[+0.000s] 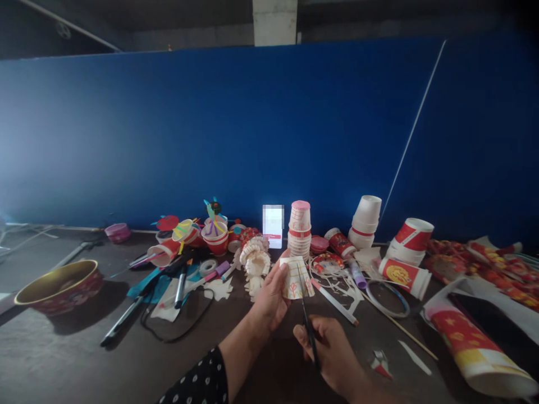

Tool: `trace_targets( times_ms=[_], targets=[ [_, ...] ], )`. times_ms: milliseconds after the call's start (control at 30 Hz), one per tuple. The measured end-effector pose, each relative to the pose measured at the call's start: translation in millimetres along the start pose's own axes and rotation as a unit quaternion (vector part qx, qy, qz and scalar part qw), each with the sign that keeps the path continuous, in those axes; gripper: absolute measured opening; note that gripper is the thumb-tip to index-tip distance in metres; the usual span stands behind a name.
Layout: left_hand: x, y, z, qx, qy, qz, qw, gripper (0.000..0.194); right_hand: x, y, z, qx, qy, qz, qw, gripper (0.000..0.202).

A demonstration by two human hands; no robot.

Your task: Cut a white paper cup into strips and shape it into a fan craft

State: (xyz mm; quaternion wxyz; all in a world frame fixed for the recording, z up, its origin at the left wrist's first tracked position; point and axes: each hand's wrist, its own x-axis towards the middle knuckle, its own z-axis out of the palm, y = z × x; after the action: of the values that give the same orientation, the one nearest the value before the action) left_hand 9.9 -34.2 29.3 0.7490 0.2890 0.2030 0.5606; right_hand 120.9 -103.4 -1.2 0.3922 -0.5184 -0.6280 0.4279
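Note:
Between the fingers and thumb of my left hand (268, 300) is a white piece of paper (292, 275), marked with yellow grid lines and red flower-like drawings. My right hand (330, 348) is closed around a pair of dark scissors (310, 331). Their blades point away from me and lie against the paper; whether they are apart there I cannot tell. Just beyond the paper stands a stack of white paper cups (299, 230) with red drawing on the upper one and a pink top. A white marker (337, 302) lies close to the paper's right side.
A gold-rimmed bowl (59, 300) stands at left. Decorated paper cups (215, 241), pens and tape (208, 266) lie left of centre. A phone (274, 238) leans upright behind my hands. At right are more cups (365, 219), a thin stick (406, 331) and a red-patterned cup (475, 350).

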Motion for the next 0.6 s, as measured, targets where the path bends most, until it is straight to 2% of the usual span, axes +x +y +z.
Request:
trace_targets(
  times_ms=[167, 600],
  targets=[
    [0.3, 0.1, -0.6, -0.004, -0.003, -0.001, 1.0, 0.052, -1.4, -1.9, 1.1, 0.023, -0.004, 0.017, 1.0, 0.049],
    [0.7, 0.5, -0.8, 0.003, 0.002, 0.002, 1.0, 0.052, -2.1, 1.5, 1.0, 0.025, 0.001, -0.008, 1.0, 0.051]
  ],
)
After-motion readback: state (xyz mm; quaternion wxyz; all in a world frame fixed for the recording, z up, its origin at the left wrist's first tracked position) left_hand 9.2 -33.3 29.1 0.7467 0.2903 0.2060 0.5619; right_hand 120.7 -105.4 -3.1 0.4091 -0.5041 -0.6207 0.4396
